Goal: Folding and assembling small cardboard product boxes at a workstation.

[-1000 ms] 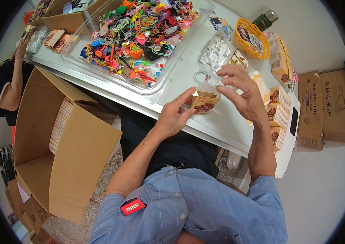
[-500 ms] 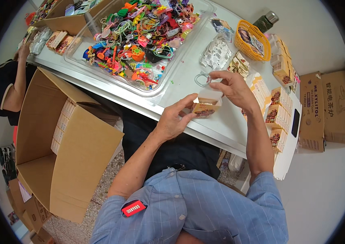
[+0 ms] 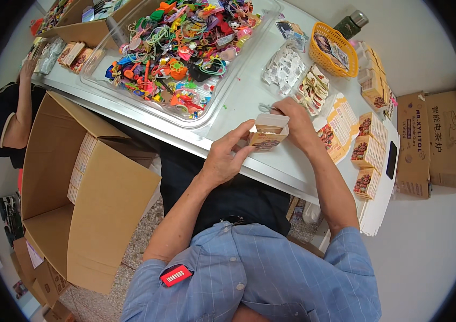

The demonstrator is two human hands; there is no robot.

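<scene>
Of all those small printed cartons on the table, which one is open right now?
The small carton held between the left hand and right hand, its top flaps up. The finished cartons stacked at the right edge are all closed.

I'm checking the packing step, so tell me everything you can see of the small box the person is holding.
The small box is a little printed carton, tan and orange with a picture on its front, and looks like thin card. Its top is open, the pale flap standing up at the rim. It is held just above the white table edge, tilted slightly. The left hand grips its lower left side; the right hand is at its top right. Its contents cannot be seen.
</scene>
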